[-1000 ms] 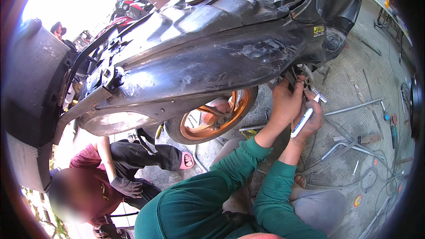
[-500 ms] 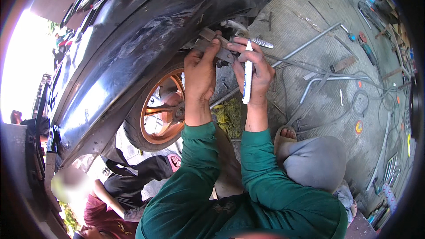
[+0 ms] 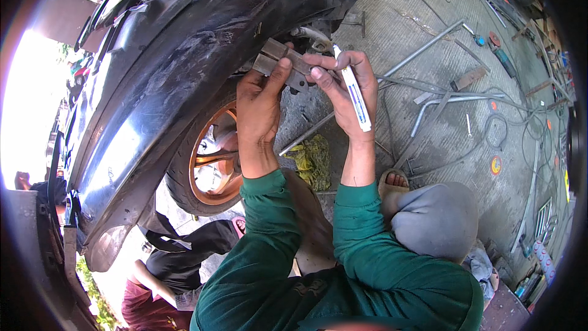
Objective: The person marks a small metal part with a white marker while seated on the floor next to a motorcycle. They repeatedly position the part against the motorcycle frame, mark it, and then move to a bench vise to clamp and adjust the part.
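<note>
My left hand (image 3: 260,105) is closed on a grey metal bracket (image 3: 267,62) made of flat pieces, its thumb pressed on the top face. A small hole shows in the plate's lower part. Between thumb and fingers of my right hand (image 3: 354,99) is a white marker pen (image 3: 354,97), its tip pointing up and away from me. The right thumb and fingertips also touch the right end of a narrow metal bar (image 3: 298,61) on the bracket. Both hands are beside the black motorcycle body panel (image 3: 184,67), above the orange-rimmed wheel (image 3: 211,165).
On the concrete floor at right lie a long metal tube (image 3: 422,52), a bent tube (image 3: 422,116), an angle grinder (image 3: 503,61), a wrench (image 3: 468,125) and cables. A yellow-green cloth (image 3: 312,162) is below my hands. Another person (image 3: 153,294) sits at lower left.
Both hands and the bracket have shifted slightly left in the view. The marker's tip has swung left, and the right thumb now rests against the bar's end.
</note>
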The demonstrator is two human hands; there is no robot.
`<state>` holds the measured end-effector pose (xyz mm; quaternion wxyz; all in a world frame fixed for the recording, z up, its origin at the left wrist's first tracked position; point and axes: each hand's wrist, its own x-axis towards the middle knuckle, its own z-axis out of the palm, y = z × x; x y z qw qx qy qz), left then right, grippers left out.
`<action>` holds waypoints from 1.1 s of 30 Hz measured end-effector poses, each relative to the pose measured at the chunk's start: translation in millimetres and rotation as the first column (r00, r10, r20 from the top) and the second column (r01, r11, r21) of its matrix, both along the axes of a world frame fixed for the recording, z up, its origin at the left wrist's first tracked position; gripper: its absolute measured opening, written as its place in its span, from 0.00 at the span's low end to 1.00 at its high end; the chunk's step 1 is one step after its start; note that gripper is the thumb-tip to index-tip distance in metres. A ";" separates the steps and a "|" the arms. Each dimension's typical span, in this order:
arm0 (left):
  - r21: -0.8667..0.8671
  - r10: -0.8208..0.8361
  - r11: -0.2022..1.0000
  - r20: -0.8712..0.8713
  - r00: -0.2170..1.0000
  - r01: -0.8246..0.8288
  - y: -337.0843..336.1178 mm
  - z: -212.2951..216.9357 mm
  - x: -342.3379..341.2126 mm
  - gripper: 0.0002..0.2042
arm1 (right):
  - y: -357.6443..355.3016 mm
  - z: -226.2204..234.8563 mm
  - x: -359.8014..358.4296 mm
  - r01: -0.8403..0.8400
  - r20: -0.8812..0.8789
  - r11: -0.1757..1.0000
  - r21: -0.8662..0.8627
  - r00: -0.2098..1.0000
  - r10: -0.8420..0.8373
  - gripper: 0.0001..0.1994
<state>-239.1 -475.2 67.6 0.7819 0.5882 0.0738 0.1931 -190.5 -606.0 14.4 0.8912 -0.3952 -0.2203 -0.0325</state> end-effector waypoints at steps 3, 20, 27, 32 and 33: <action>0.056 0.019 0.998 -0.007 1.000 -0.018 0.2 1.8 -0.8 0.18 | -2.6 2.1 0.7 0.008 0.009 1.000 -0.017 1.000 -0.007 0.12; 0.172 0.216 0.956 0.142 0.966 -0.239 -22.0 4.6 2.8 0.26 | -11.0 4.8 -1.5 0.058 0.062 0.997 -0.044 0.997 -0.055 0.16; 0.131 0.264 0.949 0.165 0.950 -0.286 -27.6 1.9 6.1 0.27 | -11.5 6.3 -1.6 0.045 0.045 0.999 -0.028 0.998 -0.043 0.16; 0.143 0.296 0.936 0.175 0.939 -0.322 -31.6 0.3 6.9 0.27 | -10.4 3.5 -1.4 0.068 0.050 0.998 -0.008 0.996 -0.067 0.17; 0.164 0.304 0.929 0.178 0.936 -0.332 -32.5 -1.2 7.0 0.27 | -10.0 2.3 -1.1 0.074 0.051 0.997 -0.014 0.996 -0.073 0.17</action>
